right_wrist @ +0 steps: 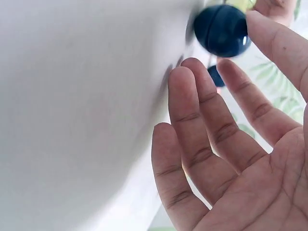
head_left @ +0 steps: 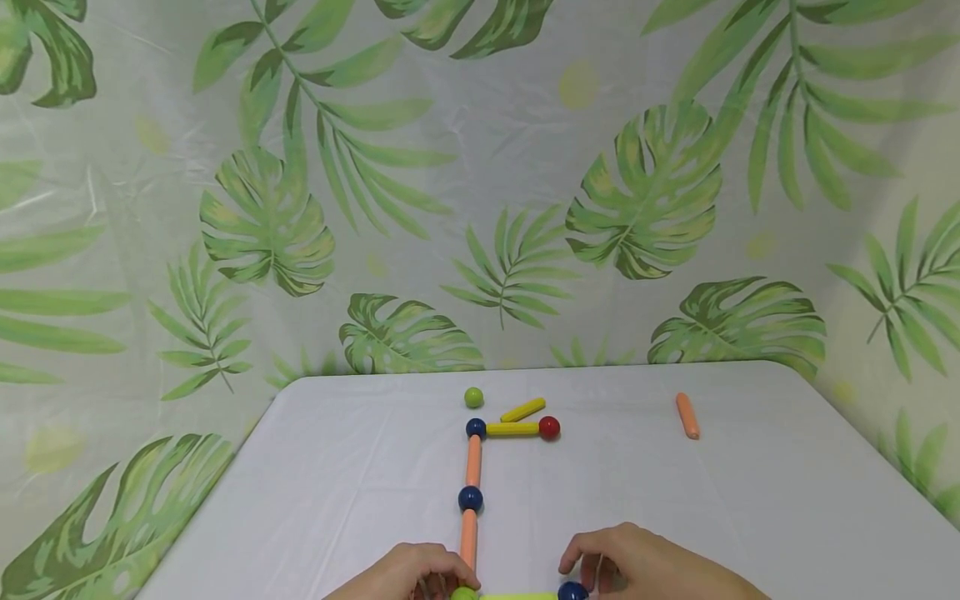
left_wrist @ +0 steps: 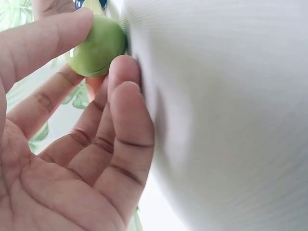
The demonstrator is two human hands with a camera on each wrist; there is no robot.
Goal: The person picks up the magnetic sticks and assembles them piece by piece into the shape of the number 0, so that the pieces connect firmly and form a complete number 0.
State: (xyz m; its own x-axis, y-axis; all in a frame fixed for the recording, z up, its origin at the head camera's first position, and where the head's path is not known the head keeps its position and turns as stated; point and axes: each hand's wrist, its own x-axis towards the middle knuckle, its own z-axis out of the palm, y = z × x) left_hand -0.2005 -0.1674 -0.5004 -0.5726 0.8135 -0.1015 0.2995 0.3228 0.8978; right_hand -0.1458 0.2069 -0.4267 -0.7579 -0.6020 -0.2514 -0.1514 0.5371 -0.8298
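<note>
At the head view's bottom edge, my left hand pinches a green ball; in the left wrist view the thumb and fingers surround that green ball. A yellow-green stick runs from it to a dark blue ball. My right hand is at this blue ball. In the right wrist view, the thumb touches the blue ball and the other fingers are spread, loosely bent, below it. From the green ball an orange stick leads away to a blue ball.
Farther back, another orange stick, a blue ball, a yellow stick and a red ball continue the line. A loose yellow stick, green ball and orange stick lie on the white table.
</note>
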